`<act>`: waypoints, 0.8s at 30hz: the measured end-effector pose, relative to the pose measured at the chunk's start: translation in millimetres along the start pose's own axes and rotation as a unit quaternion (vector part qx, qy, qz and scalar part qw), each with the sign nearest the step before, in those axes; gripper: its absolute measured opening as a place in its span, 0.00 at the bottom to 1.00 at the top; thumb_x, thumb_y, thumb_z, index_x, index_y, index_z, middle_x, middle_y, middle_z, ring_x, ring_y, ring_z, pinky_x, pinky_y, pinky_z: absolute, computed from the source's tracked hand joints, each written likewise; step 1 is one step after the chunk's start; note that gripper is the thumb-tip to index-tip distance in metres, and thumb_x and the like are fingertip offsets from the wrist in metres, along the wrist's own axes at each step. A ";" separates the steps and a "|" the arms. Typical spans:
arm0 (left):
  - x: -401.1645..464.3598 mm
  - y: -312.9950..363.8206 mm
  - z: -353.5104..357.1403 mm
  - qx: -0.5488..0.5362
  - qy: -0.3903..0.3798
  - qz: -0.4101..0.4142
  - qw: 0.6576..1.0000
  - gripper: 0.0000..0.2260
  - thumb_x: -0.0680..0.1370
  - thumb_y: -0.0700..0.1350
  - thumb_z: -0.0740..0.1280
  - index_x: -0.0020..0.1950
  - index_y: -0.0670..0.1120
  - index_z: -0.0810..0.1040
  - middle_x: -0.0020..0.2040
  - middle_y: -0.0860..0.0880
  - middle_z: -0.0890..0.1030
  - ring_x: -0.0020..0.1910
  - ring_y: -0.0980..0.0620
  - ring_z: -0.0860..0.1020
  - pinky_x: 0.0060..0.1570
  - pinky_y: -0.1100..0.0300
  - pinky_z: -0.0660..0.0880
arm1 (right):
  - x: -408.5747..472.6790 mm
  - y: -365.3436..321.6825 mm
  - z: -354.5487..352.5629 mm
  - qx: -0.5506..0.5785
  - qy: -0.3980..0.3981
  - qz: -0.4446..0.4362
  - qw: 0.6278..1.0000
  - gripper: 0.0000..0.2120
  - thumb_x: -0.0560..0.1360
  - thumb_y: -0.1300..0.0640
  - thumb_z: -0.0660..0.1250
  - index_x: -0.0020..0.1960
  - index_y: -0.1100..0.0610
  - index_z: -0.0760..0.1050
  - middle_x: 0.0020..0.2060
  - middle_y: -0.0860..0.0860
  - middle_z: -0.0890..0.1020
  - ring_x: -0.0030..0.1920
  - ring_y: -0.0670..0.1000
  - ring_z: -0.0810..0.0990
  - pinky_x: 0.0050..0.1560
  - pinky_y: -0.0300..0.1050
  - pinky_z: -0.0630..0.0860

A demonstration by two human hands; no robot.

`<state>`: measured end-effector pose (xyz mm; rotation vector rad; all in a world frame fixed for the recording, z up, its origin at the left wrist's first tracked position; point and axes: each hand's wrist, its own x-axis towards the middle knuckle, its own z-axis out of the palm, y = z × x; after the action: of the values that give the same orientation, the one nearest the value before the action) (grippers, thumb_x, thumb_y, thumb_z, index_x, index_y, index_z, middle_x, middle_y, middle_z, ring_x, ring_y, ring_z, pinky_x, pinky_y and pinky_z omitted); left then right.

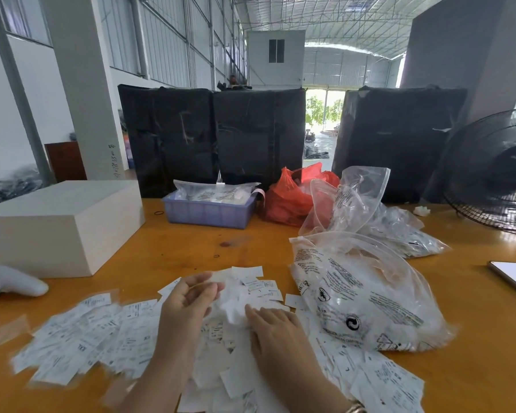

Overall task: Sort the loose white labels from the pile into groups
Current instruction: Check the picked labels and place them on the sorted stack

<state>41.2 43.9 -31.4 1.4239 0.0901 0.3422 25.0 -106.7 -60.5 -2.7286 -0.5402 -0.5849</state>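
Both hands, left [191, 296] loosely open, right [273, 323] flat, rest amid scattered white labels [96, 338].

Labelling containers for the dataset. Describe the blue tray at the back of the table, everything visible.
The blue tray is a shallow rectangular bin that looks like plastic, with ribbed outer walls and a flat rim. It stands upright on the orange table towards the far edge, in front of the black wrapped bales. A clear plastic bag of white printed pieces lies in it, rising above the rim. The red bag sits close on its right; contact is unclear. Neither hand is near it.
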 end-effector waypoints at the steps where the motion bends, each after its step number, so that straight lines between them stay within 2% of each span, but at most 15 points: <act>1: 0.2 0.0 0.1 -0.011 -0.001 -0.009 1.000 0.08 0.77 0.39 0.67 0.51 0.52 0.79 0.43 0.54 0.85 0.42 0.60 0.82 0.42 0.60 0.73 | 0.7 -2.3 -3.5 -0.018 0.028 -0.013 0.999 0.16 0.71 0.52 0.68 0.59 0.48 0.79 0.46 0.43 0.82 0.48 0.44 0.80 0.54 0.37 0.74; 2: 0.6 -0.3 -0.3 -0.028 -0.002 -0.021 0.999 0.10 0.77 0.37 0.66 0.51 0.52 0.79 0.43 0.53 0.85 0.42 0.59 0.82 0.42 0.60 0.73 | 0.1 -2.9 -4.2 -0.026 0.064 -0.027 0.997 0.13 0.64 0.51 0.74 0.48 0.46 0.83 0.37 0.41 0.81 0.39 0.42 0.81 0.45 0.36 0.76; 3: 1.1 -0.4 -0.5 -0.048 -0.004 -0.033 0.998 0.12 0.76 0.35 0.66 0.52 0.52 0.80 0.43 0.52 0.85 0.42 0.58 0.82 0.41 0.61 0.74 | -0.3 -1.9 -3.8 -0.022 0.087 -0.031 0.996 0.10 0.61 0.51 0.77 0.42 0.46 0.84 0.32 0.41 0.79 0.35 0.42 0.79 0.41 0.36 0.77; 5: 1.6 -0.6 -0.5 -0.075 -0.013 -0.056 0.996 0.15 0.75 0.32 0.66 0.52 0.51 0.81 0.43 0.50 0.84 0.41 0.55 0.82 0.37 0.62 0.76 | -1.3 1.5 -4.4 0.018 0.058 -0.019 0.998 0.04 0.67 0.51 0.72 0.41 0.48 0.84 0.34 0.44 0.79 0.38 0.46 0.79 0.45 0.40 0.74; 7: 1.9 -1.2 -0.3 -0.092 -0.019 -0.071 0.993 0.13 0.74 0.32 0.67 0.52 0.49 0.82 0.43 0.49 0.83 0.38 0.55 0.81 0.34 0.65 0.78 | -2.0 3.0 -3.4 0.073 0.025 0.029 0.997 0.12 0.77 0.50 0.62 0.45 0.52 0.82 0.40 0.45 0.77 0.44 0.46 0.74 0.49 0.39 0.66; 8: 2.1 -1.1 -0.4 -0.104 -0.019 -0.079 0.991 0.12 0.74 0.33 0.67 0.51 0.47 0.82 0.42 0.49 0.83 0.36 0.56 0.81 0.33 0.66 0.78 | -0.6 4.6 -3.5 0.117 0.017 0.063 0.991 0.14 0.79 0.50 0.59 0.41 0.54 0.80 0.39 0.45 0.75 0.43 0.45 0.72 0.46 0.38 0.63; 10: 2.3 -0.4 -0.5 -0.130 -0.015 -0.097 0.987 0.08 0.74 0.34 0.68 0.46 0.45 0.84 0.39 0.48 0.84 0.35 0.56 0.81 0.32 0.67 0.77 | 0.8 7.9 -8.8 0.253 0.003 0.159 0.954 0.17 0.79 0.51 0.60 0.32 0.54 0.70 0.33 0.46 0.70 0.35 0.44 0.67 0.37 0.37 0.61; 11: 2.3 -0.2 -0.2 -0.139 -0.013 -0.106 0.984 0.07 0.74 0.35 0.68 0.44 0.45 0.85 0.38 0.47 0.84 0.34 0.56 0.82 0.31 0.67 0.77 | 0.9 9.9 -13.3 0.342 0.009 0.205 0.917 0.17 0.78 0.51 0.61 0.32 0.54 0.68 0.30 0.49 0.69 0.33 0.46 0.66 0.36 0.38 0.62; 12: 2.1 -0.1 0.1 -0.146 -0.012 -0.114 0.983 0.07 0.74 0.35 0.69 0.42 0.44 0.85 0.37 0.46 0.84 0.33 0.56 0.82 0.30 0.67 0.77 | 1.1 12.5 -16.1 0.422 0.021 0.240 0.874 0.17 0.77 0.51 0.63 0.32 0.57 0.69 0.29 0.55 0.70 0.32 0.49 0.67 0.36 0.42 0.63; 14: 0.9 -1.1 1.3 -0.149 -0.014 -0.129 0.980 0.05 0.73 0.36 0.70 0.43 0.44 0.85 0.37 0.46 0.85 0.33 0.55 0.82 0.30 0.66 0.78 | -0.7 20.1 -17.4 0.524 0.053 0.277 0.804 0.16 0.76 0.53 0.65 0.39 0.66 0.74 0.34 0.65 0.75 0.33 0.59 0.72 0.37 0.47 0.67; 15: 0.0 -1.4 2.2 -0.146 -0.016 -0.133 0.980 0.04 0.72 0.36 0.70 0.43 0.43 0.84 0.37 0.45 0.85 0.34 0.55 0.83 0.30 0.65 0.78 | -1.8 22.2 -17.9 0.554 0.063 0.282 0.780 0.14 0.76 0.54 0.66 0.42 0.66 0.77 0.37 0.64 0.79 0.35 0.62 0.76 0.37 0.46 0.71; 16: -1.0 -1.5 3.2 -0.143 -0.016 -0.137 0.980 0.04 0.72 0.37 0.70 0.44 0.43 0.84 0.37 0.45 0.85 0.34 0.54 0.83 0.30 0.65 0.78 | -2.9 22.3 -19.4 0.573 0.069 0.280 0.767 0.11 0.75 0.55 0.66 0.42 0.63 0.79 0.37 0.59 0.83 0.36 0.57 0.80 0.37 0.42 0.75; 18: -3.1 -1.5 5.7 -0.143 -0.017 -0.144 0.979 0.02 0.72 0.38 0.71 0.43 0.42 0.83 0.37 0.45 0.85 0.34 0.54 0.83 0.29 0.65 0.78 | -4.1 20.7 -21.5 0.597 0.079 0.269 0.751 0.05 0.75 0.58 0.67 0.44 0.59 0.79 0.38 0.52 0.85 0.38 0.50 0.83 0.36 0.36 0.77; 21: -6.7 -0.5 9.5 -0.131 -0.023 -0.147 0.980 0.06 0.69 0.43 0.72 0.43 0.42 0.82 0.38 0.45 0.85 0.34 0.54 0.83 0.30 0.65 0.77 | -6.0 16.3 -24.0 0.618 0.087 0.267 0.734 0.03 0.75 0.63 0.67 0.47 0.62 0.74 0.38 0.54 0.85 0.36 0.52 0.84 0.33 0.38 0.77; 24: -9.4 0.0 12.8 -0.120 -0.026 -0.150 0.981 0.12 0.64 0.49 0.73 0.41 0.42 0.82 0.38 0.45 0.85 0.34 0.54 0.83 0.33 0.63 0.75 | -7.3 13.4 -25.5 0.605 0.098 0.252 0.749 0.01 0.74 0.65 0.67 0.44 0.61 0.75 0.34 0.53 0.84 0.31 0.48 0.80 0.30 0.36 0.74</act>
<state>35.6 29.0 -30.8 1.1594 0.2113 0.0639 15.9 -129.9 -44.2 -1.4139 -0.0217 -0.2045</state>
